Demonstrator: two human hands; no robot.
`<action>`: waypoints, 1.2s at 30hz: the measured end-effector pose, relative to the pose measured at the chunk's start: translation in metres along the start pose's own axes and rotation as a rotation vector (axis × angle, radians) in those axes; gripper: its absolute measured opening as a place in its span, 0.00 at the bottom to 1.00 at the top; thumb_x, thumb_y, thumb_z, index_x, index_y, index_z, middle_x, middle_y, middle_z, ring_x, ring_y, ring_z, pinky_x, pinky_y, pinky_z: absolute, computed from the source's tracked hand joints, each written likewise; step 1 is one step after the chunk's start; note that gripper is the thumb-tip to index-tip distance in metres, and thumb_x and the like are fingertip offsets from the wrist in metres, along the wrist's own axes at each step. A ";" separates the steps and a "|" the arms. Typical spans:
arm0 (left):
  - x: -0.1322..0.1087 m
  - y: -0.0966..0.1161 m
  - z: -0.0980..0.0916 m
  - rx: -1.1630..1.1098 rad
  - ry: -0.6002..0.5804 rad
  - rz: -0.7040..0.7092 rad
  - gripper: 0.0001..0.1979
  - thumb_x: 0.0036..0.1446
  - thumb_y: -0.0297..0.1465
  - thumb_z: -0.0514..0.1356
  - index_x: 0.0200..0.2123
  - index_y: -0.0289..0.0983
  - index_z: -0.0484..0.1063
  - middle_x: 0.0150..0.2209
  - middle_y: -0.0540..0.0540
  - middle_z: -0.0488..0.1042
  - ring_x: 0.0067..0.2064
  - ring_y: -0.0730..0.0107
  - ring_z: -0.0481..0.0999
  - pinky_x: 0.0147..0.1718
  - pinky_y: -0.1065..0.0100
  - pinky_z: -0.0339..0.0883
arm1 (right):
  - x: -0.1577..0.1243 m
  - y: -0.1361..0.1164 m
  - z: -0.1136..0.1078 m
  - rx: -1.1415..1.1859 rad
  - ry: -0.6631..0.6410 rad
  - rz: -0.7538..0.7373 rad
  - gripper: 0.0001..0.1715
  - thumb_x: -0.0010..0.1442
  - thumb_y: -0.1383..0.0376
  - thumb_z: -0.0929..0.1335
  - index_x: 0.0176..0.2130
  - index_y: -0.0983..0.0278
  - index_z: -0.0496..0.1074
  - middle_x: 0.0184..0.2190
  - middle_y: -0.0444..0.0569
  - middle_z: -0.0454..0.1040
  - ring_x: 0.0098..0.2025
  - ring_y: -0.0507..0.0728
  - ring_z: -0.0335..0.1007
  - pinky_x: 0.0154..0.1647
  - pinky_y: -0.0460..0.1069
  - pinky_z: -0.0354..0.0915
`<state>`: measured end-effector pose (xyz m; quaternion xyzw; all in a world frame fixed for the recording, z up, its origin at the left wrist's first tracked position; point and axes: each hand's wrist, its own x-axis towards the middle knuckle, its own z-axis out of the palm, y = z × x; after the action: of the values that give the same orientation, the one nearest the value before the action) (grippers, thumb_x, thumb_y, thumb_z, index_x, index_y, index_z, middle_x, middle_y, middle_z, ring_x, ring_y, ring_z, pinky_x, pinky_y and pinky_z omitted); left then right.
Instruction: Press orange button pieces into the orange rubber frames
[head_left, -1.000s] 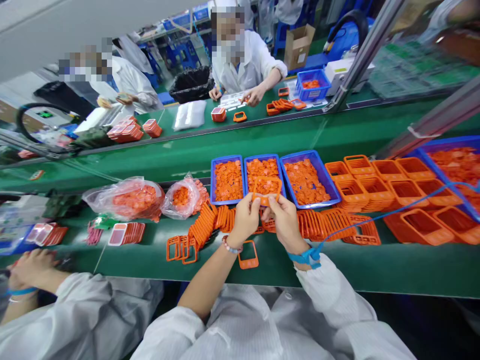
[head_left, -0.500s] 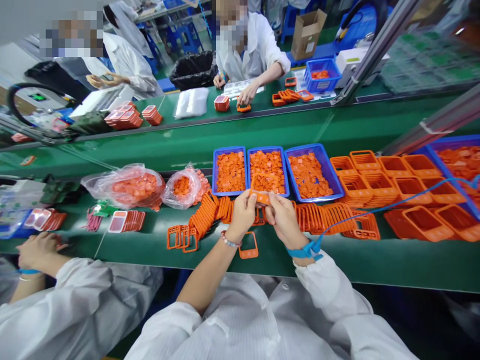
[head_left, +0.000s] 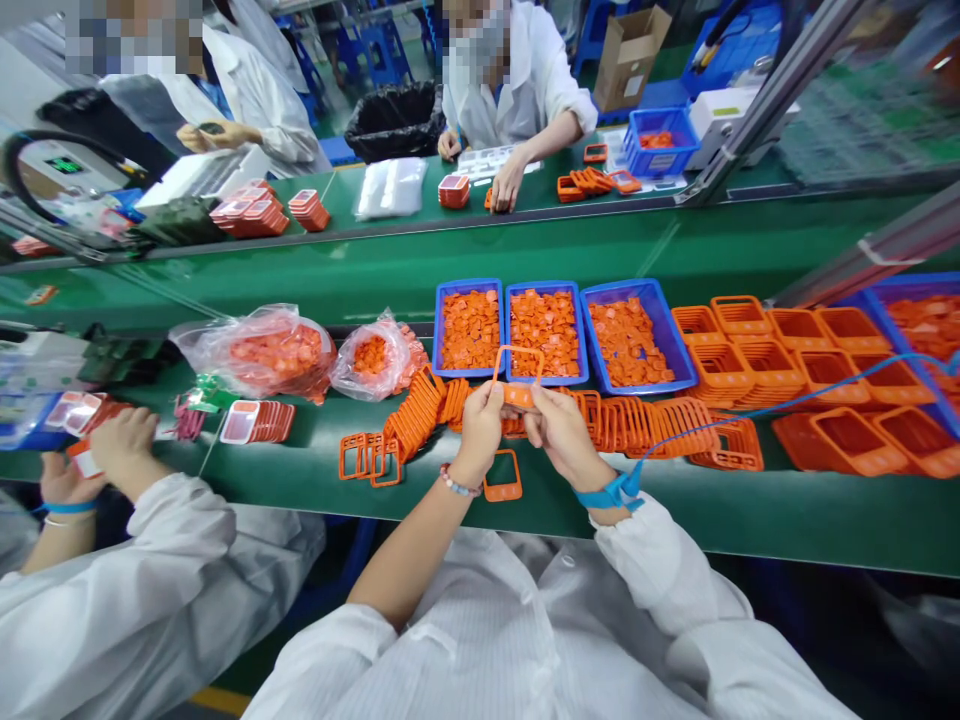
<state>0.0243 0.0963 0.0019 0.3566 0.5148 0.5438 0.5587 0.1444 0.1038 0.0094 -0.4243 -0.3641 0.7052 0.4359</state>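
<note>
Between my two hands I hold an orange plastic frame by its solid lower end, its open window pointing away from me. My left hand pinches the left side, a bead bracelet on its wrist. My right hand, with a blue strap round the wrist, closes on the right side. One loose orange frame lies flat on the green table just below my hands. Rows of leaning orange frames spread beyond them on both sides. Behind stand three blue bins of small orange pieces.
Stacks of orange frames stand on the right. On the left are plastic bags of orange parts and a row of finished-looking covers. A co-worker's hands work at the far left; another co-worker's hand is across the line.
The held frame now shows more of its window, tilted upward between my hands. The left co-worker's hands have lifted an orange piece. The view has shifted slightly.
</note>
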 end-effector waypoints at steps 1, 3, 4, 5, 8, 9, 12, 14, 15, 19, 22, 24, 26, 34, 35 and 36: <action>-0.003 0.000 -0.001 -0.004 0.006 -0.023 0.21 0.59 0.49 0.61 0.32 0.35 0.72 0.29 0.46 0.77 0.28 0.70 0.76 0.30 0.70 0.69 | 0.001 0.002 -0.002 -0.049 -0.007 0.011 0.33 0.60 0.43 0.67 0.42 0.70 0.79 0.11 0.40 0.65 0.11 0.48 0.56 0.15 0.44 0.52; -0.008 0.001 -0.006 0.002 0.026 -0.067 0.21 0.56 0.49 0.63 0.31 0.34 0.73 0.28 0.45 0.78 0.28 0.69 0.77 0.29 0.70 0.70 | 0.001 0.005 -0.008 -0.196 0.033 -0.023 0.31 0.60 0.45 0.68 0.42 0.70 0.80 0.14 0.44 0.70 0.15 0.52 0.64 0.17 0.45 0.60; -0.011 0.001 -0.009 0.003 0.043 -0.088 0.22 0.55 0.49 0.64 0.31 0.34 0.73 0.27 0.45 0.78 0.28 0.69 0.78 0.28 0.70 0.70 | 0.000 0.007 -0.011 -0.297 0.089 -0.086 0.29 0.59 0.47 0.69 0.43 0.69 0.80 0.18 0.46 0.74 0.18 0.53 0.69 0.20 0.47 0.64; -0.013 0.002 -0.012 -0.001 0.062 -0.107 0.22 0.54 0.49 0.65 0.31 0.34 0.73 0.26 0.45 0.78 0.27 0.68 0.78 0.28 0.70 0.71 | -0.002 0.008 -0.014 -0.410 0.160 -0.182 0.26 0.59 0.50 0.70 0.44 0.68 0.80 0.24 0.49 0.79 0.21 0.54 0.72 0.23 0.48 0.68; -0.022 0.004 -0.023 -0.050 0.088 -0.157 0.23 0.53 0.49 0.65 0.32 0.32 0.75 0.25 0.43 0.78 0.26 0.67 0.79 0.29 0.69 0.71 | -0.010 0.007 -0.018 -0.736 0.285 -0.555 0.16 0.62 0.58 0.70 0.46 0.64 0.80 0.43 0.53 0.82 0.33 0.56 0.79 0.38 0.52 0.75; -0.024 0.005 -0.026 -0.070 0.081 -0.168 0.23 0.53 0.49 0.65 0.33 0.31 0.76 0.25 0.42 0.79 0.27 0.66 0.79 0.29 0.69 0.71 | -0.013 0.006 -0.018 -0.823 0.254 -0.665 0.15 0.63 0.60 0.70 0.46 0.64 0.81 0.46 0.54 0.81 0.38 0.57 0.80 0.44 0.53 0.75; -0.032 0.005 -0.032 -0.109 0.041 -0.194 0.22 0.53 0.48 0.66 0.32 0.31 0.76 0.25 0.42 0.79 0.27 0.67 0.79 0.30 0.70 0.71 | -0.018 0.005 -0.015 -1.002 0.057 -0.837 0.15 0.65 0.63 0.68 0.49 0.63 0.80 0.51 0.53 0.80 0.51 0.59 0.77 0.55 0.53 0.71; -0.035 0.004 -0.034 -0.106 0.013 -0.202 0.21 0.54 0.46 0.66 0.32 0.31 0.76 0.25 0.43 0.79 0.27 0.69 0.78 0.30 0.71 0.70 | -0.018 0.006 -0.011 -1.098 0.005 -0.829 0.18 0.66 0.62 0.68 0.53 0.63 0.78 0.49 0.53 0.81 0.50 0.59 0.78 0.53 0.52 0.72; -0.036 0.003 -0.034 -0.091 0.014 -0.192 0.19 0.54 0.45 0.66 0.32 0.32 0.76 0.25 0.44 0.79 0.27 0.70 0.78 0.29 0.71 0.70 | -0.018 0.007 -0.009 -1.145 0.008 -0.805 0.18 0.66 0.62 0.67 0.54 0.62 0.78 0.46 0.53 0.82 0.46 0.59 0.78 0.49 0.52 0.72; -0.036 -0.006 -0.035 0.022 0.029 -0.107 0.17 0.54 0.44 0.68 0.32 0.34 0.75 0.23 0.48 0.77 0.26 0.73 0.75 0.29 0.71 0.68 | -0.019 0.009 -0.002 -1.319 -0.009 -0.737 0.20 0.66 0.62 0.67 0.56 0.62 0.77 0.36 0.52 0.82 0.38 0.59 0.75 0.40 0.52 0.68; -0.040 -0.012 -0.039 0.054 -0.033 -0.084 0.19 0.56 0.46 0.66 0.29 0.35 0.74 0.24 0.48 0.76 0.27 0.72 0.75 0.30 0.69 0.69 | -0.026 0.007 0.004 -1.388 -0.090 -0.713 0.19 0.66 0.64 0.66 0.54 0.62 0.78 0.38 0.53 0.82 0.42 0.61 0.72 0.42 0.54 0.64; -0.046 -0.015 -0.044 0.059 -0.057 -0.076 0.22 0.58 0.50 0.63 0.30 0.35 0.74 0.25 0.47 0.77 0.27 0.71 0.75 0.30 0.68 0.70 | -0.033 0.006 0.005 -1.387 -0.127 -0.710 0.16 0.67 0.64 0.66 0.50 0.62 0.80 0.38 0.52 0.82 0.42 0.61 0.71 0.42 0.54 0.63; -0.055 -0.018 -0.050 0.082 -0.064 -0.074 0.27 0.61 0.54 0.57 0.33 0.34 0.76 0.24 0.46 0.77 0.25 0.70 0.75 0.28 0.68 0.69 | -0.040 0.008 0.003 -1.367 -0.152 -0.732 0.14 0.67 0.63 0.66 0.47 0.60 0.81 0.37 0.51 0.82 0.41 0.59 0.71 0.42 0.53 0.62; -0.088 -0.022 -0.097 0.313 0.282 0.114 0.29 0.67 0.52 0.50 0.37 0.32 0.77 0.29 0.40 0.82 0.24 0.72 0.76 0.23 0.71 0.63 | -0.067 0.044 -0.023 -1.437 -0.327 -0.694 0.12 0.66 0.63 0.67 0.45 0.62 0.80 0.33 0.51 0.79 0.37 0.57 0.70 0.38 0.50 0.60; -0.091 -0.022 -0.104 0.335 0.323 0.142 0.28 0.67 0.51 0.50 0.36 0.33 0.77 0.29 0.40 0.82 0.24 0.72 0.76 0.23 0.71 0.63 | -0.068 0.050 -0.024 -1.464 -0.354 -0.648 0.12 0.65 0.64 0.67 0.45 0.62 0.80 0.33 0.52 0.79 0.37 0.58 0.70 0.38 0.50 0.60; -0.094 -0.022 -0.112 0.361 0.367 0.170 0.27 0.68 0.49 0.50 0.35 0.33 0.76 0.28 0.41 0.82 0.23 0.72 0.75 0.23 0.71 0.63 | -0.068 0.054 -0.025 -1.487 -0.376 -0.598 0.12 0.65 0.65 0.68 0.46 0.62 0.80 0.34 0.52 0.79 0.38 0.58 0.70 0.39 0.51 0.59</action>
<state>-0.0670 -0.0173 -0.0256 0.3876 0.6642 0.5438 0.3358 0.1682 0.0254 -0.0289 -0.3621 -0.9008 0.1933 0.1421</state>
